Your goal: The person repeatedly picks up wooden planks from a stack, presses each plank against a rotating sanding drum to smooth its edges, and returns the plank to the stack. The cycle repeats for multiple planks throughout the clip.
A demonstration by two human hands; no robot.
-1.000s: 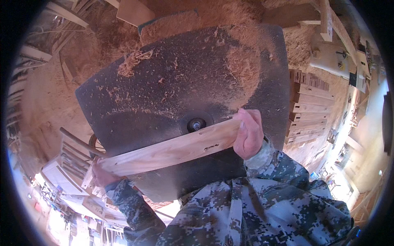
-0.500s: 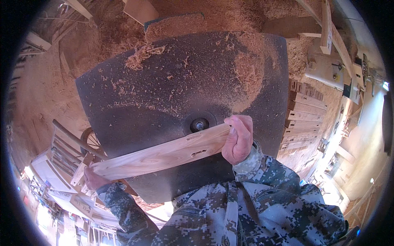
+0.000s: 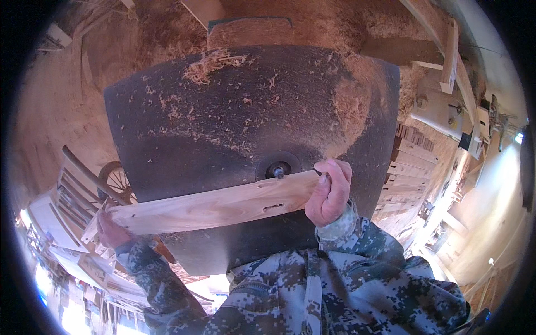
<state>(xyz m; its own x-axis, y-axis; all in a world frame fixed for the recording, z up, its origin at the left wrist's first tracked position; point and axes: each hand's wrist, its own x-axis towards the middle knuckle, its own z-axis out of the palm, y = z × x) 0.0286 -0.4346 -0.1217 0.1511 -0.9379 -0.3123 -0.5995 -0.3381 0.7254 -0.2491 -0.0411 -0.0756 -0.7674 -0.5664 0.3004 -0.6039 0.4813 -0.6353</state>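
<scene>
Right hand (image 3: pixel 330 192): is closed on one end of a pale board (image 3: pixel 218 206), held between both hands; opposite end is gripped by left hand (image 3: pixel 111 228). Metal spindle (image 3: pixel 279 172): is seen left of right hand. Dark tabletop (image 3: pixel 184 176): is strewn with shavings (image 3: pixel 352 106) beyond.

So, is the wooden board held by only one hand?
No, the left hand and right hand hold opposite ends of the wooden board.

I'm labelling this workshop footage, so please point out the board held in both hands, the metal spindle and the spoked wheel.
Wooden board (image 3: pixel 215 204): head view, middle of its broad face.
Metal spindle (image 3: pixel 278 172): head view, its protruding end.
Spoked wheel (image 3: pixel 119 178): head view, among its spokes.
</scene>
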